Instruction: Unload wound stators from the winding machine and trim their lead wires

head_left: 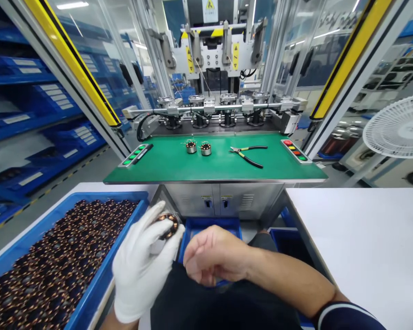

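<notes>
My left hand [142,261], in a white glove, grips a copper-wound motor stator [168,225] between thumb and fingers, near the tray's right edge. My bare right hand [216,254] is just to the right of it, above my lap, with its fingers curled in and slightly blurred. Whatever it may hold is hidden. On the green mat [151,169] ahead, two wound stators, a left one [191,146] and a right one [205,149], stand side by side with loose wire ends. To their right lie cutting pliers [249,154] with black and yellow handles, their jaws apart.
A blue tray [142,196] full of similar stators fills the left side. Behind the mat stands a machine with several fixtures [228,110]. Button panels, one left [135,156] and one right [296,151], flank the mat. A blue bin [213,223] sits below. At right are a white table [365,229] and fan [399,128].
</notes>
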A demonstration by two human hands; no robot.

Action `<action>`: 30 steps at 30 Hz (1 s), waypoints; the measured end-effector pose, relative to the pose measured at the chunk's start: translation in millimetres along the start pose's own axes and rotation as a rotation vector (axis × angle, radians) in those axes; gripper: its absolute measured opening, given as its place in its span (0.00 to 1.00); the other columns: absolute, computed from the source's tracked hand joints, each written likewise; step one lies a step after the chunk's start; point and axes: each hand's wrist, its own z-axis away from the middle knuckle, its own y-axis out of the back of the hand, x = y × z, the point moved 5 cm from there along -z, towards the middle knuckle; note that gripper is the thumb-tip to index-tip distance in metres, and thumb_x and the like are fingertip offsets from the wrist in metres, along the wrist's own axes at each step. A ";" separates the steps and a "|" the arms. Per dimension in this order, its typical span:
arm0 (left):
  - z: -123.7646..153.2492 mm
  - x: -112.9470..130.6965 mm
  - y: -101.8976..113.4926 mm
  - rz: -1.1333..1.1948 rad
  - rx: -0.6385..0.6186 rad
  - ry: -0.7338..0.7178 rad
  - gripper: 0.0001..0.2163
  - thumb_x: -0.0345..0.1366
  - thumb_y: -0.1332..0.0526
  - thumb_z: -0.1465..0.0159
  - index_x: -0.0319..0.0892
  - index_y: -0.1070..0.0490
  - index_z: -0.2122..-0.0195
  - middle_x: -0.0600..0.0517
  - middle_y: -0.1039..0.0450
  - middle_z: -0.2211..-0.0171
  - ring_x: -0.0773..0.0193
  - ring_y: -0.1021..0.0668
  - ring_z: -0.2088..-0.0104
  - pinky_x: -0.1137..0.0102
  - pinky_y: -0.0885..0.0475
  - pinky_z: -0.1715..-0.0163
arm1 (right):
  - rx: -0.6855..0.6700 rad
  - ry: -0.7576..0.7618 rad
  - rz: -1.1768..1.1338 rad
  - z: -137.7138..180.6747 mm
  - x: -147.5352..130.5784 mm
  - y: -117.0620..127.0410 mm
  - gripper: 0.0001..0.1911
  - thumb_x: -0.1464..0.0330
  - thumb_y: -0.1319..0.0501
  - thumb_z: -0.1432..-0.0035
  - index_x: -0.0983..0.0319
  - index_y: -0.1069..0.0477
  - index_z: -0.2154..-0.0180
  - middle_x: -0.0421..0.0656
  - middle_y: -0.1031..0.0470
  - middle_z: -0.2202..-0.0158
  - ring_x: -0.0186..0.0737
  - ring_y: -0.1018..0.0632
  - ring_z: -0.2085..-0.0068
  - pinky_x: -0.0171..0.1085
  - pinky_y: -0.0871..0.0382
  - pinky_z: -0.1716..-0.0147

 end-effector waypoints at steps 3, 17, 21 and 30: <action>0.4 -6.6 4.5 -0.058 0.058 0.026 0.16 0.28 0.29 0.42 0.44 0.27 0.54 0.44 0.24 0.44 0.57 0.21 0.47 0.63 0.25 0.47 | 0.028 0.052 -0.027 4.3 1.4 -2.7 0.21 0.62 0.23 0.65 0.67 0.26 0.72 0.38 0.26 0.81 0.27 0.30 0.84 0.26 0.38 0.87; 7.9 -8.2 -1.4 0.020 0.067 0.089 0.14 0.32 0.29 0.41 0.46 0.26 0.54 0.46 0.24 0.44 0.56 0.20 0.48 0.61 0.23 0.49 | 0.020 0.313 -0.188 -4.3 1.2 -14.1 0.25 0.55 0.23 0.57 0.67 0.29 0.73 0.37 0.29 0.80 0.24 0.34 0.83 0.28 0.45 0.86; 12.2 -17.3 -11.5 0.210 0.062 0.307 0.11 0.34 0.30 0.40 0.45 0.26 0.56 0.47 0.24 0.44 0.57 0.21 0.46 0.61 0.23 0.45 | -0.016 0.205 -0.137 4.2 -2.4 -16.8 0.27 0.56 0.21 0.63 0.66 0.30 0.73 0.33 0.35 0.86 0.21 0.42 0.87 0.27 0.57 0.88; 10.3 -27.4 -13.2 0.584 -0.073 0.654 0.18 0.41 0.26 0.47 0.43 0.23 0.56 0.42 0.21 0.48 0.53 0.16 0.53 0.67 0.17 0.57 | 0.093 0.263 0.293 8.1 0.3 10.4 0.26 0.50 0.25 0.57 0.66 0.28 0.71 0.34 0.32 0.82 0.23 0.37 0.82 0.27 0.46 0.83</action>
